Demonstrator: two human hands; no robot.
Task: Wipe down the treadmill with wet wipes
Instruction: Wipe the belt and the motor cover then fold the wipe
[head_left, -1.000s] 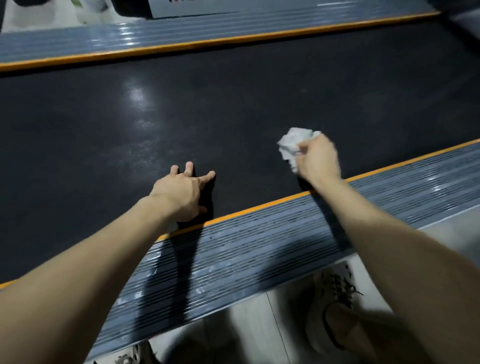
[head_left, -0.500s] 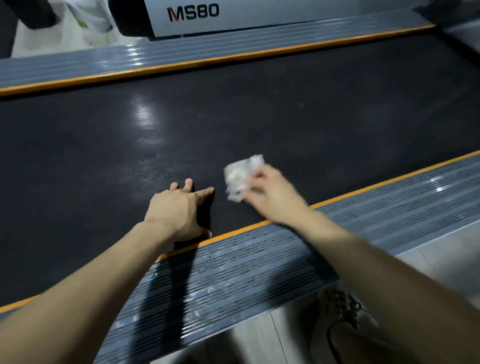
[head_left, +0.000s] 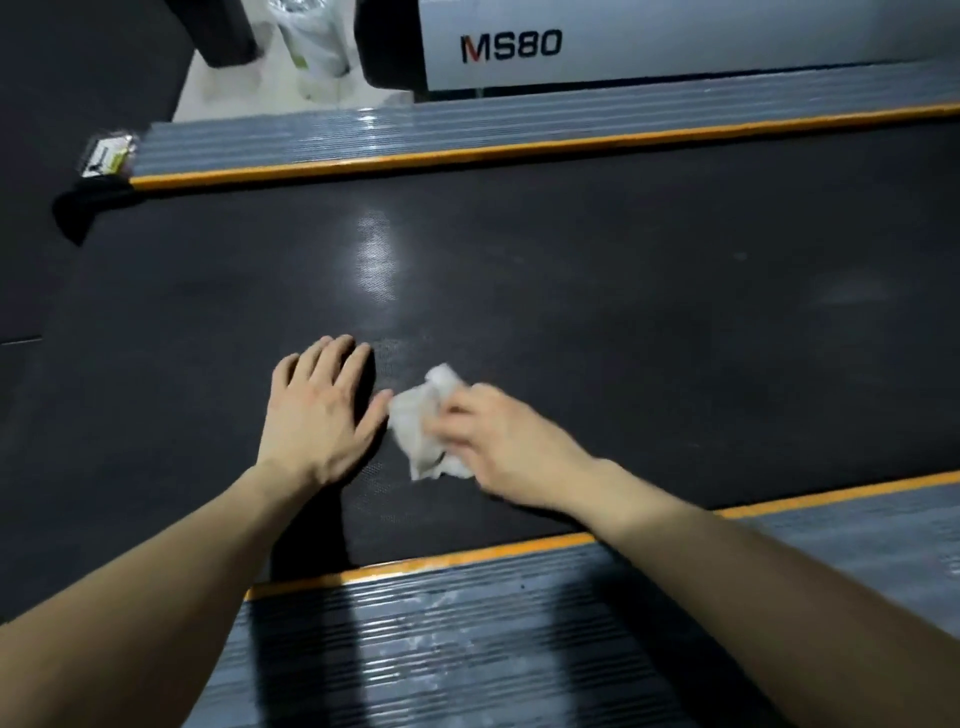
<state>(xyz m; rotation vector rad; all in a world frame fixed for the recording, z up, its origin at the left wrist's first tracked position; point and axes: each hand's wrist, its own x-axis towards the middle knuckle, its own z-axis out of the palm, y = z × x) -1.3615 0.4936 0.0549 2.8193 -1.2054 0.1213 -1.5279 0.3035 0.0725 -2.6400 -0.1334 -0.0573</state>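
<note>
On the treadmill belt (head_left: 623, 312), toward its near edge: we mark two bare hands side by side, the left hand (head_left: 322, 410) and the right hand (head_left: 498, 447), with the wet wipe (head_left: 423, 431) between them.
Left hand: laid palm down on the belt, fingers straight and slightly spread, holding nothing; its thumb tip lies just beside the wipe.
Right hand: blurred by motion; we read its fingers as curled over the crumpled wipe, gripping it against the belt.
Wet wipe: white and bunched, touching the black surface; its left part shows free of the fingers, well apart from the belt's far edge.
Belt surface: black and finely textured, with a bright reflection near the middle, beyond the left hand.
Near side rail (head_left: 467, 649): grey, ribbed, marked with pale smears; both forearms cross above it, and the near orange strip (head_left: 441, 564) divides it from the belt.
Far side rail (head_left: 467, 130): grey and ribbed, bordered by the far orange strip (head_left: 519, 145) along the belt's far edge.
Housing (head_left: 675, 47): a pale panel lettered "MS80", beyond the far rail.
Far-left corner: a small packet (head_left: 106, 156) at the rail's end, with a dark cloth-like item (head_left: 83, 208) just beside it; we cannot tell what either is.
Floor beyond the far rail: a pale bag (head_left: 317, 47), only partly in view.
</note>
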